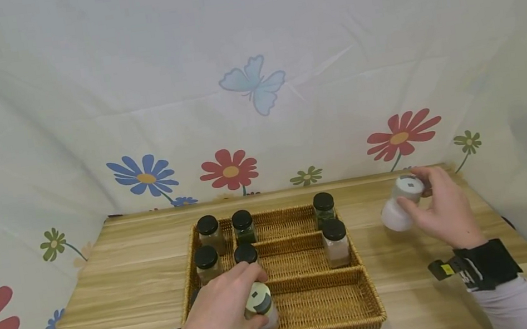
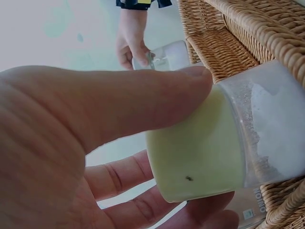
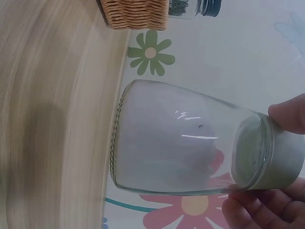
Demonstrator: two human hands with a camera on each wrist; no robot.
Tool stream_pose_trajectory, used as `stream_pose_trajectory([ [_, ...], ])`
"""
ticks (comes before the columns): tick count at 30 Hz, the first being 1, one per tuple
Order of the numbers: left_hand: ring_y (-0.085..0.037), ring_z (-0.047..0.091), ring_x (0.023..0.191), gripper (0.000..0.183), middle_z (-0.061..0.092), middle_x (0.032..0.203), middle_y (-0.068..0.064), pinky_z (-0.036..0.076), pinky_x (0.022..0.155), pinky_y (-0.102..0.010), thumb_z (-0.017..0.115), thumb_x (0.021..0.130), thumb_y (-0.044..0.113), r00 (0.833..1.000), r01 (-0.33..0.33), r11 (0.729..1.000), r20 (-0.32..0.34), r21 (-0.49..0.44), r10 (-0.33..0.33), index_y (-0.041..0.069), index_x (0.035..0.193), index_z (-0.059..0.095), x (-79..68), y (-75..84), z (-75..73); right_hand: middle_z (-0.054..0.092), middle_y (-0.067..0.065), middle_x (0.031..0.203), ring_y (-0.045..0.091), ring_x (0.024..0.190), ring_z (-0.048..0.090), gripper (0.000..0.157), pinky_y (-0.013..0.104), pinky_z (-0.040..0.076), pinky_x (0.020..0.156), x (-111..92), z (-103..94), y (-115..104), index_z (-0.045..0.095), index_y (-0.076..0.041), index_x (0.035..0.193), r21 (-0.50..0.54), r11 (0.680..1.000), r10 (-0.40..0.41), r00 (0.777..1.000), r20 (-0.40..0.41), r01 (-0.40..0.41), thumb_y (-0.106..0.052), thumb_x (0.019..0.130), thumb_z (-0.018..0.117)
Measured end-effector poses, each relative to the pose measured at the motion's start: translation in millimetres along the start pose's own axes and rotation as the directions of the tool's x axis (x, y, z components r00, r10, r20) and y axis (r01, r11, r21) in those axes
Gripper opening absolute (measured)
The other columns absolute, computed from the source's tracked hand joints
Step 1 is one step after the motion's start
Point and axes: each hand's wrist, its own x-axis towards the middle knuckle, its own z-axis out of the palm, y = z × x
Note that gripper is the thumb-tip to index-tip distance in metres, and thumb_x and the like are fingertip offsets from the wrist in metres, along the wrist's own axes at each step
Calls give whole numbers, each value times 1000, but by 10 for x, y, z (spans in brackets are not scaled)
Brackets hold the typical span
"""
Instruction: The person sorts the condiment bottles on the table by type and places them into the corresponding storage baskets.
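My left hand (image 1: 221, 314) grips a glass jar (image 1: 265, 321) of white contents by its pale green lid (image 2: 200, 148). That jar is in the front compartment of a wicker tray (image 1: 331, 304); in the left wrist view my thumb lies along one side of the lid and fingers pass behind it. Out to the right of the tray, my right hand (image 1: 444, 212) pinches the pale lid (image 3: 281, 157) of another glass jar (image 3: 171, 138), whitish and wider toward its base. This jar leans in the head view, its base close over the wooden table (image 1: 388, 293).
Several black-lidded spice jars stand in the tray's left and back compartments, among them a green-filled jar (image 1: 244, 228). At the right side are a herb jar (image 1: 324, 211) and a pale-filled jar (image 1: 336, 244). A flower-printed curtain (image 1: 264, 130) hangs behind the table.
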Motion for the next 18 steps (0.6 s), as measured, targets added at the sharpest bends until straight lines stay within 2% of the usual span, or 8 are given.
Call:
stream_pose_trajectory([
  [6,-5,61,80,47,62,101,11,50,63,-25,90,74,28,1000,0,1000,-2,4,0,24,112,63,-4,7,-2,58,21,116,34,98,56,66,27,41,76,-7,-12,-64,50,4,135,0,1000,-2,1000,-14,2,-13,80,83],
  [12,-6,61,81,47,63,102,10,51,63,-26,90,75,29,1000,0,1000,6,8,0,24,113,63,1,12,-3,61,17,108,28,91,57,67,11,36,72,-28,-26,-123,55,2,130,7,999,-40,998,-47,40,-13,74,87],
  [18,-6,62,81,48,63,102,10,51,64,-25,90,75,29,1000,-4,1000,-7,11,4,22,114,64,-3,5,7,63,13,103,20,86,54,66,8,35,70,-41,-74,-231,60,1,126,11,995,-98,992,-86,99,-12,67,90],
])
